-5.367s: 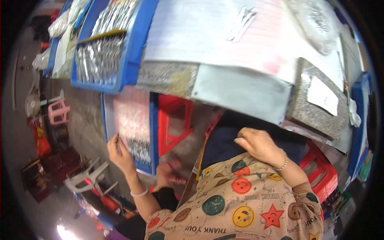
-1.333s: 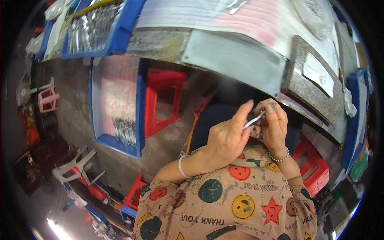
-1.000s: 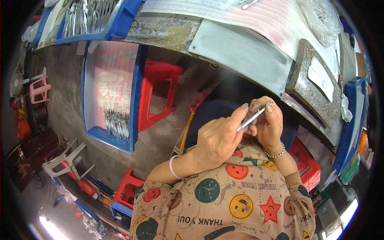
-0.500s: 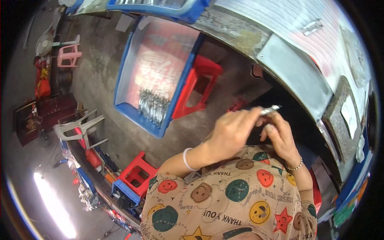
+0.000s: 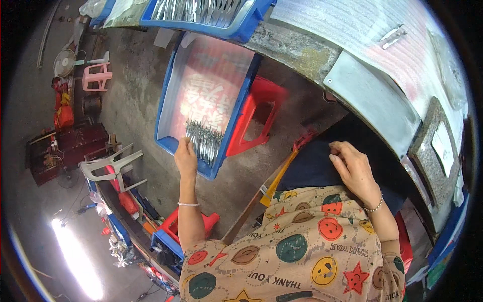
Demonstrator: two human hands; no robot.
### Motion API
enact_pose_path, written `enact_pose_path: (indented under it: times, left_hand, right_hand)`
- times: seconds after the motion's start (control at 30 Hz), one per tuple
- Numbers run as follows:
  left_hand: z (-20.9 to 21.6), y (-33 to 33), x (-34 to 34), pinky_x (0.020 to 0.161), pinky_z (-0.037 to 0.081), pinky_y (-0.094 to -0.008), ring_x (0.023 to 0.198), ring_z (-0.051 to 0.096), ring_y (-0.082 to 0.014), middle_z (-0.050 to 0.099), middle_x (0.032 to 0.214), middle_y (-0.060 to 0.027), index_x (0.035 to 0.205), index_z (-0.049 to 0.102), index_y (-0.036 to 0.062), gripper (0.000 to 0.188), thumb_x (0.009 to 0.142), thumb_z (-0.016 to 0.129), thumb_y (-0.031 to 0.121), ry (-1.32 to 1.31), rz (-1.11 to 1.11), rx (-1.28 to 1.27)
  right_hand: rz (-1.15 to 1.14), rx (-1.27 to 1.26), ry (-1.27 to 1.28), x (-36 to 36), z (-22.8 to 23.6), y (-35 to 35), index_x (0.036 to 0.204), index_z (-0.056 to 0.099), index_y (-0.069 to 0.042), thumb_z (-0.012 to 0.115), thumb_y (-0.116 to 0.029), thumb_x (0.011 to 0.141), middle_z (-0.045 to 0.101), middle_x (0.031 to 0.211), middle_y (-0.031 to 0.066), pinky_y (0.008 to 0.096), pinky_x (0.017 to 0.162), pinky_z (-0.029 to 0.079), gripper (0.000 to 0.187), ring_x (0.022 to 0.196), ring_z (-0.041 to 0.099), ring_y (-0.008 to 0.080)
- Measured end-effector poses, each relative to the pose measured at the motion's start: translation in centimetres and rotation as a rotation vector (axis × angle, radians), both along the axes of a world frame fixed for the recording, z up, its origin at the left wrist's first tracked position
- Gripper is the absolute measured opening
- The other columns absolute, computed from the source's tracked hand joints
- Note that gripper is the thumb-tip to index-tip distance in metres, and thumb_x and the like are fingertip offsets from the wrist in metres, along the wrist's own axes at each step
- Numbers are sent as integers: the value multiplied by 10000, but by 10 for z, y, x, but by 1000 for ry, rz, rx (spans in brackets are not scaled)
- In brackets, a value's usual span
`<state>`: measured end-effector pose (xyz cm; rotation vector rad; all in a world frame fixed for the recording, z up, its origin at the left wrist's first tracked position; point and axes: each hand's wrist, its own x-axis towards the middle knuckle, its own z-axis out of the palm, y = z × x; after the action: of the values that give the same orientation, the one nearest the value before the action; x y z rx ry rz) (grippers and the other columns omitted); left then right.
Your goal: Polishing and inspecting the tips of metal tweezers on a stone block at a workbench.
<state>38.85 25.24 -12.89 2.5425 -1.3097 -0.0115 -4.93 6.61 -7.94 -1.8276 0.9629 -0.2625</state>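
Left hand (image 5: 186, 158): stretched over the near edge of the lower blue tray (image 5: 238, 113), thumb and fingertips drawn together at the left end of a row of slim metal tools (image 5: 207, 143); whether one is pinched there cannot be told
Right hand (image 5: 353, 170): held over the dark blue cloth (image 5: 312, 166) on the lap, loosely curled, thumb apart from the fingers, nothing seen in it
Metal tools: ranged side by side at the tray's near end, on a pink sheet (image 5: 214, 58)
Space between the hands: a moment ago a silver tool was held up there; now the hands are parted and no tool is seen
Row in the tray: judged from this, two-handed handling has been broken off, the row being attended to by the left hand alone
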Motion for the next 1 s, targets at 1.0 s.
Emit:
enact_pose_path:
  times: [1.0]
  left_hand:
    - [120, -385, -328, 738, 476, -443, 850, 604, -364, 628, 904, -195, 1028, 579, -11, 258, 771, 562, 3, 103, -960, -158]
  right_hand:
    - [-9, 134, -133, -120, -6, 50, 1126, 544, 10, 505, -228, 911, 572, 1103, 183, 416, 905, 448, 324, 1055, 556, 341]
